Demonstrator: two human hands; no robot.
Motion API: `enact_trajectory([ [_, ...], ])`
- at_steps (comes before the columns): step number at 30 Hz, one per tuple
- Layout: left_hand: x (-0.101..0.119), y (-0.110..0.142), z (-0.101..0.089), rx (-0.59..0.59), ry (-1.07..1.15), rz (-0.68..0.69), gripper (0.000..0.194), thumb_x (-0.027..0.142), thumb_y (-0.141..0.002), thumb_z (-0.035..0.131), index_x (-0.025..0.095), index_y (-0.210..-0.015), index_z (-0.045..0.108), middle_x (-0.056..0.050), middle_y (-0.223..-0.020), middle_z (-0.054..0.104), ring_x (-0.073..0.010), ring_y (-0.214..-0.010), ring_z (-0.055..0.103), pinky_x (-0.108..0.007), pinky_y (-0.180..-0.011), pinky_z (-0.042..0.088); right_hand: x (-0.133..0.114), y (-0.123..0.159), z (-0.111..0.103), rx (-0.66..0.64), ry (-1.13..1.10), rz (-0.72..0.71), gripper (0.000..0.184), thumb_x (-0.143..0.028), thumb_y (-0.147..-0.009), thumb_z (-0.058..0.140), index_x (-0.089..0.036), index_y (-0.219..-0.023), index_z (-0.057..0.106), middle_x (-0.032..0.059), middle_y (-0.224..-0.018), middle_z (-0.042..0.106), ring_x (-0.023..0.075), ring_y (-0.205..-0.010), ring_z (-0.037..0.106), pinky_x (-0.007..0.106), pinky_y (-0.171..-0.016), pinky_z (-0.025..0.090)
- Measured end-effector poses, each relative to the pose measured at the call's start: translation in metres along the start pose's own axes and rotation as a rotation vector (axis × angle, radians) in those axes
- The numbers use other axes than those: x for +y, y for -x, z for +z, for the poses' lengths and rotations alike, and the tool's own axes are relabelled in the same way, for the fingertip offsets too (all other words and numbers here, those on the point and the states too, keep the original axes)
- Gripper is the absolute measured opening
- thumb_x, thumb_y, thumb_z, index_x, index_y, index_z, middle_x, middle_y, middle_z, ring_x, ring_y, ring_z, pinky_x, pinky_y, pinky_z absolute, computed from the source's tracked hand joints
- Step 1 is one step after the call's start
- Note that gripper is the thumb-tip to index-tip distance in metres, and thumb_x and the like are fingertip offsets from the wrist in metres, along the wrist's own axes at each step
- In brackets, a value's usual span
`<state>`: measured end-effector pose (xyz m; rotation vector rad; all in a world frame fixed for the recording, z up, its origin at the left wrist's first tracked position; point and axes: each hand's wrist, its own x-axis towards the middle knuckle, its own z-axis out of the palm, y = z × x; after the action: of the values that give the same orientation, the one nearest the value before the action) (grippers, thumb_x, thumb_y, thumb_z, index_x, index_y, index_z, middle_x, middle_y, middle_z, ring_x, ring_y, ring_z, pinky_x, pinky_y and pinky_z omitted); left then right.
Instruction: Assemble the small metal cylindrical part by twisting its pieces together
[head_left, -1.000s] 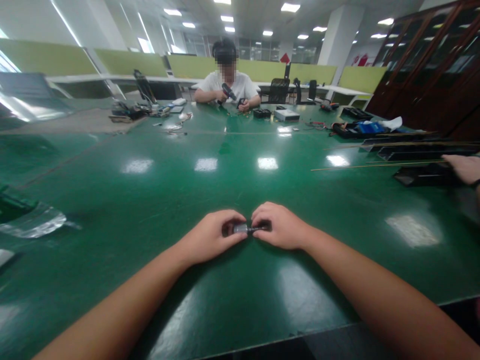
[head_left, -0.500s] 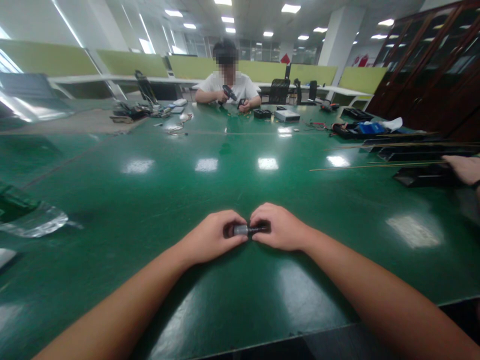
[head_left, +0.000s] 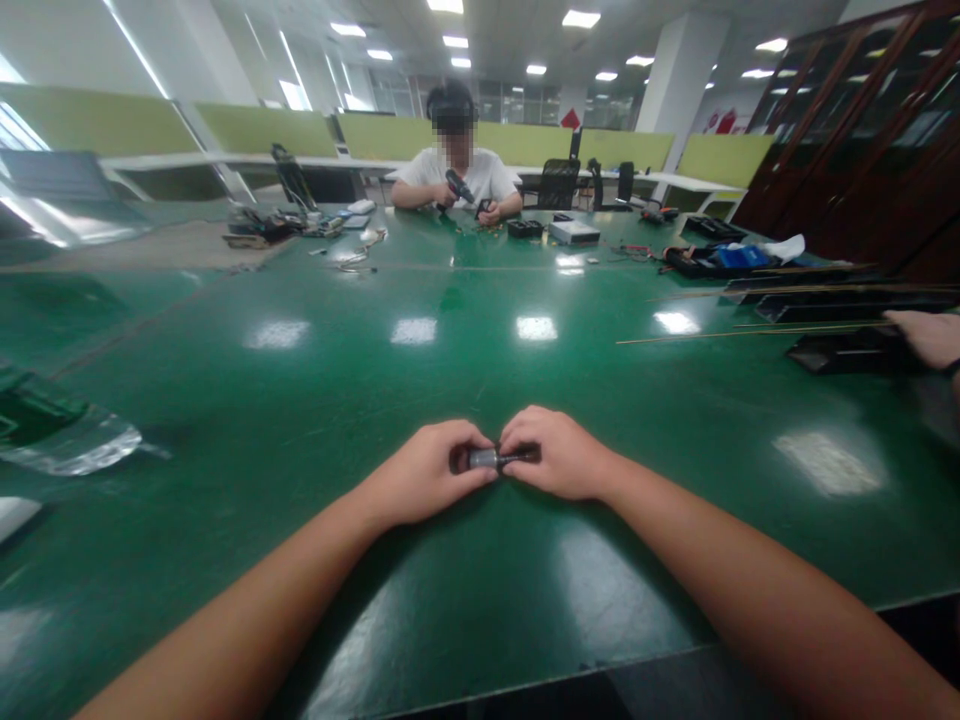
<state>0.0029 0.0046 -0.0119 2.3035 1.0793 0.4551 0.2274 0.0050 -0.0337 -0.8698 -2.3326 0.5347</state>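
Low over the green table [head_left: 465, 390], both hands meet around one small object, a grey metallic cylinder [head_left: 483, 458] with a thin dark shaft. It lies sideways, and its exact kind cannot be made out. My left hand [head_left: 427, 470] is closed on the cylinder, fingertips above and thumb below near its right end. My right hand [head_left: 559, 455] pinches the dark shaft just beside it, with curled fingers above and the thumb below. Fingers of both hands partly hide the object. The two sets of fingertips nearly touch.
A person [head_left: 454, 170] across the table holds a power drill [head_left: 457, 185]. At right, another person's hand [head_left: 926, 338] rests by black trays [head_left: 847, 350] and thin rods [head_left: 690, 335]. A clear plastic bottle [head_left: 67, 430] lies at left. Tools and cables sit farther back.
The right fingertips and thumb have shifted very slightly left, closer to the cylinder. Both hands otherwise keep the same place and grip.
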Motion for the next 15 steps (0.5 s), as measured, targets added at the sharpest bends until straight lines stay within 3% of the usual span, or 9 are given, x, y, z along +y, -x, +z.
enact_trajectory([
  [15, 0.0029, -0.0003, -0.0027, -0.003, -0.007, 0.002, 0.022, 0.036, -0.083, 0.066, 0.018, -0.096, 0.069, -0.003, -0.086, 0.068, -0.0179, -0.076, 0.062, -0.027, -0.069, 0.046, 0.0004, 0.0005, -0.0035, -0.021, 0.033, -0.003, 0.01, -0.015, -0.075, 0.073, -0.018, -0.084, 0.073, 0.0061, -0.096, 0.072, 0.0196, -0.093, 0.063, 0.033, -0.085, 0.049],
])
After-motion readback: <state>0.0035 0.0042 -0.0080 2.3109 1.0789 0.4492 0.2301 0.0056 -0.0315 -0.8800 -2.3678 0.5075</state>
